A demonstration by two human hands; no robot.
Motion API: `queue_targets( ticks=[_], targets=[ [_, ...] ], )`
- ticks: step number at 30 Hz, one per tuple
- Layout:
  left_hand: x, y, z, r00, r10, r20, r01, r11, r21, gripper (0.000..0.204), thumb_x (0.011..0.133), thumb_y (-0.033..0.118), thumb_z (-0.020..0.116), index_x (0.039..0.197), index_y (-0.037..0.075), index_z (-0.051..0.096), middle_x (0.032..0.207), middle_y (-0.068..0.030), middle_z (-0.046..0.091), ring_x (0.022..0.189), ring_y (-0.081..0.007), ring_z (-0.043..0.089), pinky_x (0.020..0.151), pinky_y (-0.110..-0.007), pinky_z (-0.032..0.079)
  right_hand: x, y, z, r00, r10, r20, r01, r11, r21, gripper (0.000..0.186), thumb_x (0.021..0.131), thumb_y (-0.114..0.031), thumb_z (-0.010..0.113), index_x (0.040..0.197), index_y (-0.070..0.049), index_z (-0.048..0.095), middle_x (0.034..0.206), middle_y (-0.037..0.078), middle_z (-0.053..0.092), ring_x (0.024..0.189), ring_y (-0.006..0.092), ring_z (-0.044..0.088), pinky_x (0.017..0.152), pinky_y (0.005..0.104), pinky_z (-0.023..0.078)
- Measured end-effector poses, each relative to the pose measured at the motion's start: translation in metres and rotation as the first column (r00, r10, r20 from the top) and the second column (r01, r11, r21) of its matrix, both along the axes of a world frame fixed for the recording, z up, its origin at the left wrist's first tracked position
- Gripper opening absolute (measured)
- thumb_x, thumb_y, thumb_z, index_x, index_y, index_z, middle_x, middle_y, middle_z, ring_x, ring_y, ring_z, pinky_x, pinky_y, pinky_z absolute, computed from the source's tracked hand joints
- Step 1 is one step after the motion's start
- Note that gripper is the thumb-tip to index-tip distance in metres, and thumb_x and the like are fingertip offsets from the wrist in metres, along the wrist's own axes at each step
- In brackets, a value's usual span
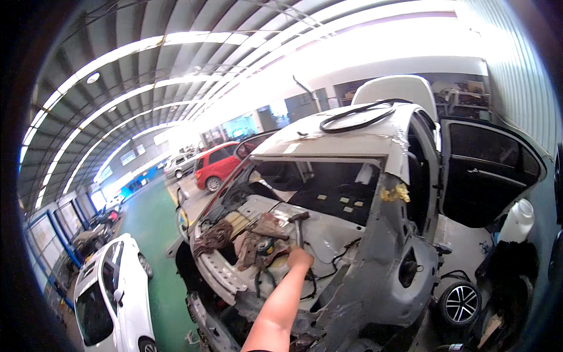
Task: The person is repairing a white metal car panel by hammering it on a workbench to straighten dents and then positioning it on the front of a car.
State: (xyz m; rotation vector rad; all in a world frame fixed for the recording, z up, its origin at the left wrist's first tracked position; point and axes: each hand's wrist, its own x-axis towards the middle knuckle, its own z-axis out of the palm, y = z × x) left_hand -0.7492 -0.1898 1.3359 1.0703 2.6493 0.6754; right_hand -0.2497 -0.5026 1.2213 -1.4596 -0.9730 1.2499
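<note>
Hand: one bare hand (299, 258), side not told, clamped on dark-headed hammer (298, 226) | Hammer: held over rear opening of stripped white car body (375, 252), long axis upright, head directly above fist | Other hand: unseen.

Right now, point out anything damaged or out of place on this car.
The white car is stripped at the rear: bare grey metal, loose wires, rags heaped in the trunk well. A black rubber seal lies loose on the roof. One hand grips a hammer.
</note>
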Motion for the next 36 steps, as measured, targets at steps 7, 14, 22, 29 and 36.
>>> queue_targets(
  ticks=[7, 14, 22, 29, 36],
  targets=[
    [-0.001, -0.086, 0.047, 0.925, -0.329, -0.188, 0.288, 0.933, -0.216, 0.049, 0.088, 0.037, 0.057, 0.124, 0.005, 0.059, 0.136, -0.0232, 0.046, 0.123, -0.0381, 0.049, 0.103, -0.045, 0.042, -0.029, 0.051, 0.023, 0.994, 0.111, 0.008, -0.109, 0.984, -0.141, 0.046, 0.096, -0.02, 0.059, 0.135, -0.001, 0.044, 0.106, 0.006, 0.058, 0.096, 0.0142, 0.054, 0.089, 0.0306, 0.044],
    [-0.026, -0.321, 0.04, 0.896, -0.444, 0.001, 0.432, 0.873, 0.228, 0.046, 0.084, 0.026, 0.069, 0.12, -0.001, 0.059, 0.11, -0.019, 0.06, 0.098, -0.0304, 0.062, 0.087, -0.036, 0.05, -0.144, 0.069, 0.142, 0.813, 0.559, -0.163, -0.556, 0.828, 0.065, 0.027, 0.099, -0.013, 0.048, 0.123, -0.001, 0.051, 0.07, 0.002, 0.054, 0.046, 0.0083, 0.046, 0.043, 0.0229, 0.037],
    [0.032, -0.501, -0.026, 0.903, -0.169, 0.396, 0.01, 0.927, 0.374, 0.038, 0.081, 0.013, 0.071, 0.116, 0.001, 0.062, 0.102, -0.01, 0.063, 0.092, -0.0188, 0.062, 0.079, -0.03, 0.05, -0.236, 0.026, 0.131, 0.514, 0.796, -0.321, -0.841, 0.541, -0.006, 0.026, 0.103, -0.022, 0.045, 0.118, -0.001, 0.053, 0.065, -0.001, 0.049, 0.045, 0.0066, 0.043, 0.038, 0.0217, 0.035],
    [0.079, -0.519, -0.046, 0.645, -0.365, 0.672, 0.095, 0.91, 0.403, 0.039, 0.087, 0.019, 0.07, 0.121, 0.002, 0.06, 0.107, -0.0109, 0.065, 0.096, -0.018, 0.063, 0.085, -0.031, 0.051, -0.28, 0.0, 0.115, 0.636, 0.711, -0.3, -0.764, 0.636, -0.109, 0.023, 0.104, -0.024, 0.043, 0.111, -0.005, 0.054, 0.062, -0.001, 0.045, 0.041, 0.0092, 0.04, 0.037, 0.0239, 0.035],
    [0.074, -0.51, -0.042, 0.029, -0.507, 0.862, 0.294, 0.828, 0.477, 0.068, 0.095, 0.03, 0.062, 0.147, 0.002, 0.029, 0.122, -0.0122, 0.059, 0.112, -0.0193, 0.056, 0.099, -0.034, 0.045, -0.329, -0.027, 0.103, 0.709, 0.405, -0.577, -0.583, 0.797, -0.157, 0.021, 0.103, -0.024, 0.047, 0.112, -0.005, 0.051, 0.069, 0.001, 0.046, 0.046, 0.0114, 0.044, 0.041, 0.0273, 0.038]
  ],
)
